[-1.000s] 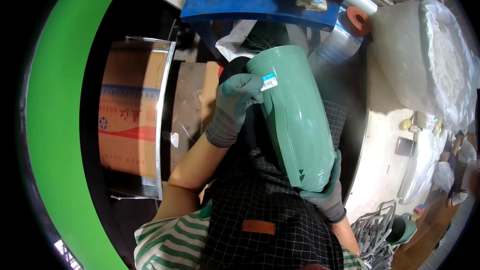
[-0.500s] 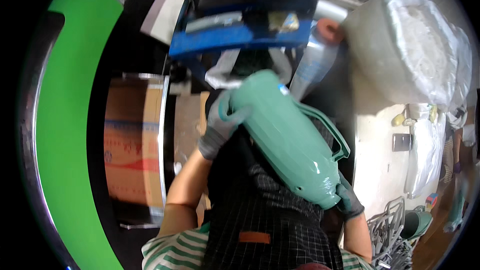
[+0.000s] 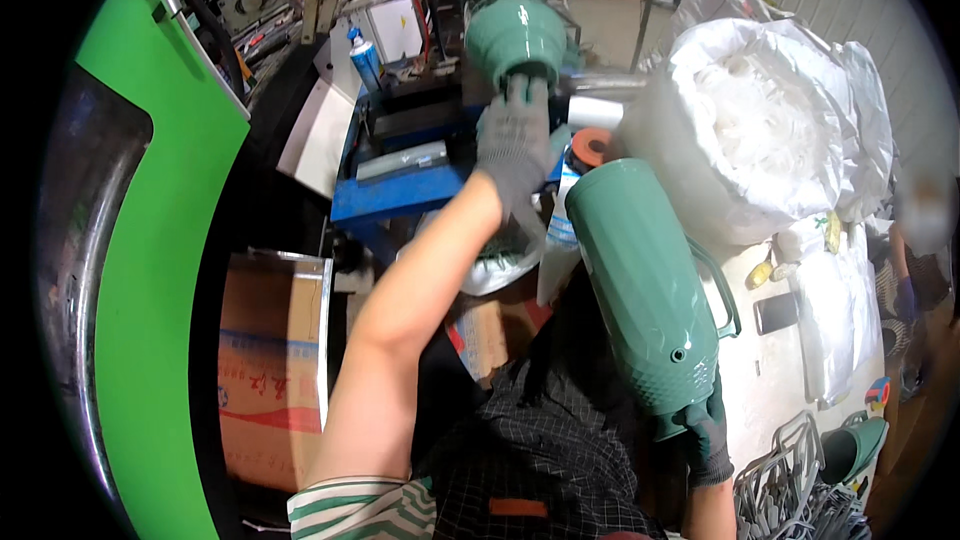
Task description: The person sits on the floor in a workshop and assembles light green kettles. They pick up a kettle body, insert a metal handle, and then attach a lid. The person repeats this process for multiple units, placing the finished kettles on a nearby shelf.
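Right hand (image 3: pixel 705 432) curls around the narrow end of the jug (image 3: pixel 645 280), beside the apron (image 3: pixel 545 440); its long axis slants forward-left, wide end away. Open room separates jug and left forearm (image 3: pixel 400 305). Left hand (image 3: pixel 515 135) stretches to a green piece (image 3: pixel 515 28), grip unclear. Table (image 3: pixel 760 405) edges the right.

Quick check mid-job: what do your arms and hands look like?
The left hand wears a grey knitted glove with a darker cuff; the right hand has a shaded green-and-grey glove, also dark-cuffed. The forearms are bare. A short green-and-white striped sleeve shows on the left arm.
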### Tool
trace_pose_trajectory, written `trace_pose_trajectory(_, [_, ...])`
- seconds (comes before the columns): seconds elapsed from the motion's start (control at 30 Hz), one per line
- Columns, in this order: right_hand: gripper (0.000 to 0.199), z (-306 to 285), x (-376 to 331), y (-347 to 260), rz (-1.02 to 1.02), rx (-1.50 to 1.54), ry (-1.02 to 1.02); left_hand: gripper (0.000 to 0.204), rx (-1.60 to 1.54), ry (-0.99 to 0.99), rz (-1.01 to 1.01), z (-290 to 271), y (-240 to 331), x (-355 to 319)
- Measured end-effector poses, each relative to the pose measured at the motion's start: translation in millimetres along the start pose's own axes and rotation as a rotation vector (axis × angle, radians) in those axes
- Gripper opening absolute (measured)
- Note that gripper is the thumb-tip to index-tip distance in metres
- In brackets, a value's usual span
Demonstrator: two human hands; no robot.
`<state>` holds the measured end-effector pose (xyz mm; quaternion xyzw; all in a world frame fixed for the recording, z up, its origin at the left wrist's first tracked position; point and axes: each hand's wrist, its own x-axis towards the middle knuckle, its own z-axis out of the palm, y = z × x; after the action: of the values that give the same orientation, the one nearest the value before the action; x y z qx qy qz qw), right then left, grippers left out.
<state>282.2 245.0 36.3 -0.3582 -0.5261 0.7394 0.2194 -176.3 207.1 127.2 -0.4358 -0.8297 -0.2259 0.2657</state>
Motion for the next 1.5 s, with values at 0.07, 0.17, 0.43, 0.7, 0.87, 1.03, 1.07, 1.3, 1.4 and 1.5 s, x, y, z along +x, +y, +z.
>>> trace_pose_trajectory(0.07, [0.122, 9.6, 2.0, -7.9, -0.035, 0.043, 0.044, 0.054, -0.076, 0.004, 0.101, -31.1, 18.1, -46.4])
trace_pose_trajectory(0.17, [0.117, 7.7, 12.1, -10.5, -0.060, 0.036, 0.025, 0.018, 0.098, 0.098, 0.269, -96.4, 16.0, -137.1])
trace_pose_trajectory(0.43, [0.089, 88.4, 99.4, -76.8, -0.287, 0.136, -0.227, 0.051, -0.086, 0.407, 0.080, -204.6, -26.6, -248.3])
trace_pose_trajectory(0.7, [0.056, 284.1, 217.7, -139.5, -0.081, 0.306, -0.519, 0.042, -0.282, 0.067, 0.165, -139.4, -9.8, -298.8])
trace_pose_trajectory(0.87, [0.058, 334.2, 327.3, -169.5, -0.003, 0.657, -0.656, 0.027, -0.407, 0.027, 0.302, -117.3, -6.3, -313.3])
trace_pose_trajectory(1.03, [0.036, 347.0, 362.1, -159.2, 0.225, 1.295, -1.312, 0.026, -0.514, -0.078, 0.163, -127.5, 1.4, -303.2])
trace_pose_trajectory(1.07, [0.034, 356.3, 348.0, -146.4, 0.148, 1.261, -1.142, 0.027, -0.533, -0.093, 0.154, -129.6, 0.5, -304.3])
trace_pose_trajectory(1.3, [0.075, 209.9, 220.9, -9.3, -0.436, -0.040, -0.446, 0.033, -0.390, -0.099, 0.267, -114.0, -1.9, -298.4])
trace_pose_trajectory(1.4, [0.079, 48.3, 140.0, 37.0, -0.494, -0.628, 0.118, 0.035, -0.435, -0.142, 0.304, -106.8, 2.8, -289.8])
trace_pose_trajectory(1.5, [0.072, -102.1, 35.8, 44.6, -0.626, -0.978, 0.893, 0.035, -0.492, -0.193, 0.344, -101.5, 3.1, -286.4])
